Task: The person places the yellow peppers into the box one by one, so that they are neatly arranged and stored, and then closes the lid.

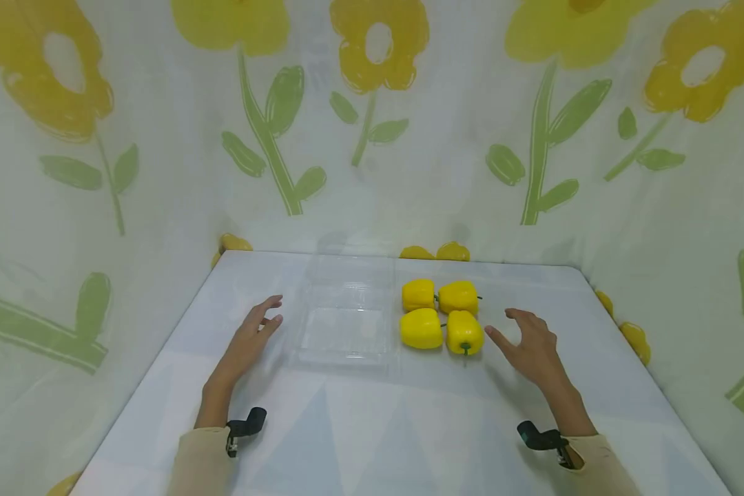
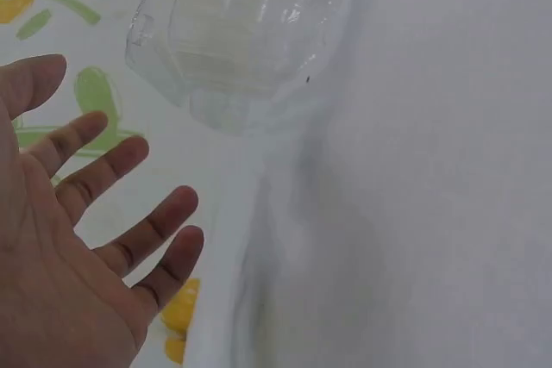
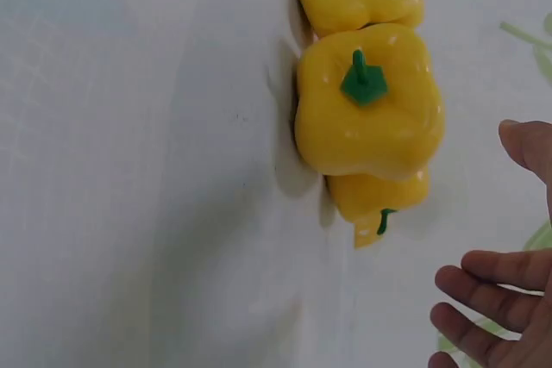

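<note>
Several yellow bell peppers [image 1: 441, 315] with green stems lie in a tight square cluster on the white table [image 1: 372, 427]. To their left stands a clear plastic box [image 1: 346, 310], seen also in the left wrist view as the box [image 2: 241, 32]. My left hand [image 1: 255, 334] hovers open just left of the box, fingers spread, holding nothing. My right hand [image 1: 527, 341] hovers open just right of the peppers, near the closest pepper [image 3: 366, 101], touching nothing.
A cloth printed with yellow flowers and green stems [image 1: 372, 124] walls in the table at the back and both sides. The table's left edge [image 1: 155, 365] and right edge [image 1: 645, 372] drop off beside the hands. A black wrist mount [image 1: 248, 421] sits on each forearm.
</note>
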The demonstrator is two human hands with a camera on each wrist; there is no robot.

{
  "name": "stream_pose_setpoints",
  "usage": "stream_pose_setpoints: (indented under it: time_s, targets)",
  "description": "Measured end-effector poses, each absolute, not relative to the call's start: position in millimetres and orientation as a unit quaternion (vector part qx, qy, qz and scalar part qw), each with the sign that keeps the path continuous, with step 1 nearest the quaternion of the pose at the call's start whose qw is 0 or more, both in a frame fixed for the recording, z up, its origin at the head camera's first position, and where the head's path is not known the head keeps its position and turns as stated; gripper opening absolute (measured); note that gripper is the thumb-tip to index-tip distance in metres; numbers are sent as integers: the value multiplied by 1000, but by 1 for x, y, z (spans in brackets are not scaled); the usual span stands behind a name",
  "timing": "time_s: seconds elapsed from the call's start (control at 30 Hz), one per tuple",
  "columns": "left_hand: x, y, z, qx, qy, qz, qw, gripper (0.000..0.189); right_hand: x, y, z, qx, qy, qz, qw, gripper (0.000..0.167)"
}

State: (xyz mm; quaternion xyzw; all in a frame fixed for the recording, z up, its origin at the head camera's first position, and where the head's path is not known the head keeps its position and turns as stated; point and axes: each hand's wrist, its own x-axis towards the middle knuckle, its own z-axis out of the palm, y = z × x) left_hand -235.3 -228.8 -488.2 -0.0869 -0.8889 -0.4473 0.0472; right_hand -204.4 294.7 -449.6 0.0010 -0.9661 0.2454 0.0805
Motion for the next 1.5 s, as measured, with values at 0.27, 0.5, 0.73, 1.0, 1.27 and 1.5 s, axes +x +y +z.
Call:
stream_pose_setpoints:
  time_s: [0.27, 0.5, 0.73, 1.0, 1.27, 1.5]
  targets:
    - [-230, -230, -506, -69, -875, -478, 33, 51, -202, 274, -455, -2, -965, 248, 80, 84]
    - [-228, -233, -512, -94, -873, -475, 47, 51, -206, 258, -455, -7, -969, 234, 74, 90]
    - [-228, -229, -510, -79, -878, -472, 29, 47, -211, 250, -457, -5, -974, 209, 87, 94]
    - [-228, -226, -509, -68, -880, -469, 20, 43, -213, 245, -463, -16, -978, 191, 86, 95]
    - [-230, -228, -512, -68, -882, -466, 17, 44, -215, 242, -468, -16, -976, 195, 99, 87]
    - [-231, -227, -511, -73, -882, -466, 17, 45, -214, 250, -464, -5, -969, 221, 109, 83]
